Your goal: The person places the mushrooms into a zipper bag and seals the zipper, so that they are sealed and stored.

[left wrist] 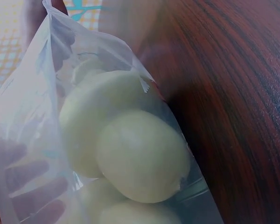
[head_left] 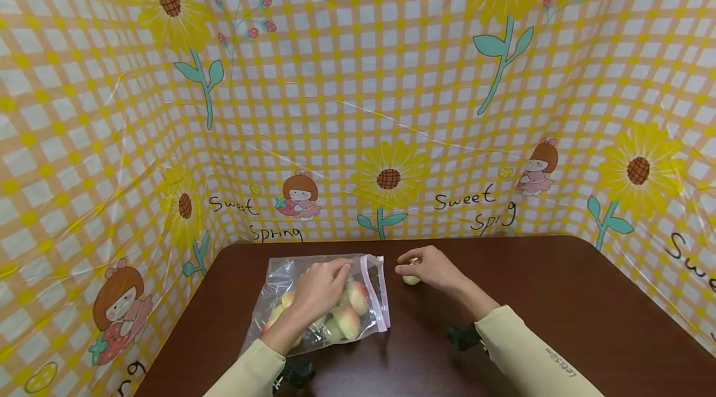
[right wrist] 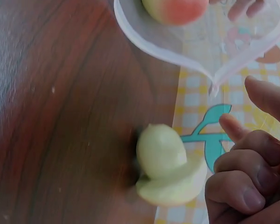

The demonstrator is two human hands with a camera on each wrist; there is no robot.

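Observation:
A clear zip bag [head_left: 268,297] lies on its side, its pink-edged mouth facing right and gaping in the right wrist view. Several pale peaches with red blush [head_left: 348,322] fill it. My left hand [head_left: 319,285] lies over the bag and grips its upper film near the mouth; its fingers [left wrist: 35,186] show through the plastic. To the right of the mouth, my right hand [head_left: 427,268] hovers close by a pale fruit [head_left: 411,279]. In the right wrist view a round pale fruit [right wrist: 161,151] sits against a curved pale piece [right wrist: 172,186], with the loosely bent fingers apart from both.
The dark brown wooden table [head_left: 559,297] extends to both sides. Checked cloth [head_left: 391,105] with sunflowers and cartoon girls stands as walls behind and at the sides. A black wrist device [head_left: 464,337] sits under the right forearm, another [head_left: 296,374] under the left.

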